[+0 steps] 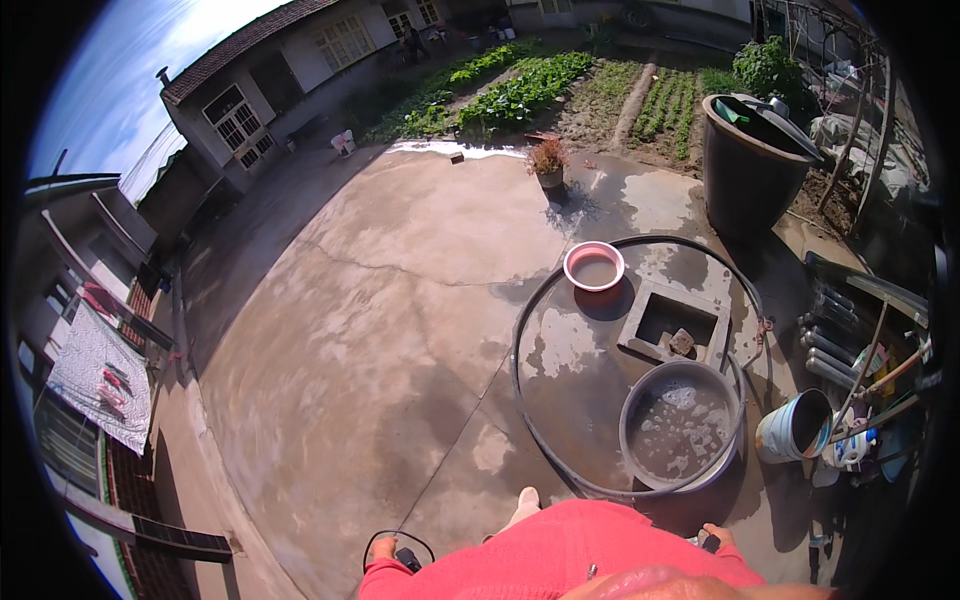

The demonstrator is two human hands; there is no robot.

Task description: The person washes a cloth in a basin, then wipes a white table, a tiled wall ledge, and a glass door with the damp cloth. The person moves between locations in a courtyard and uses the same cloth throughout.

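Observation:
My left hand (383,548) hangs low at my side, past the red sleeve. A black strapped item and a thin black cable loop show at it; its fingers are too small to make out. On the other side my right hand (720,537) hangs with a black item against it, its fingers partly hidden. Nearest to it is a wide grey basin (628,432) of murky, foamy water. A black hose (519,368) curves in a large loop around that basin. Inside the loop stands a pink basin (569,277) with cloudy water, beside a square concrete drain frame (640,345).
A blue-and-white bucket (775,437) stands right of the grey basin, near stacked dark tubes (828,345). Farther back are a tall black barrel (745,185), a potted plant (547,158) and green garden rows (540,88). Wet patches mark the concrete (380,330).

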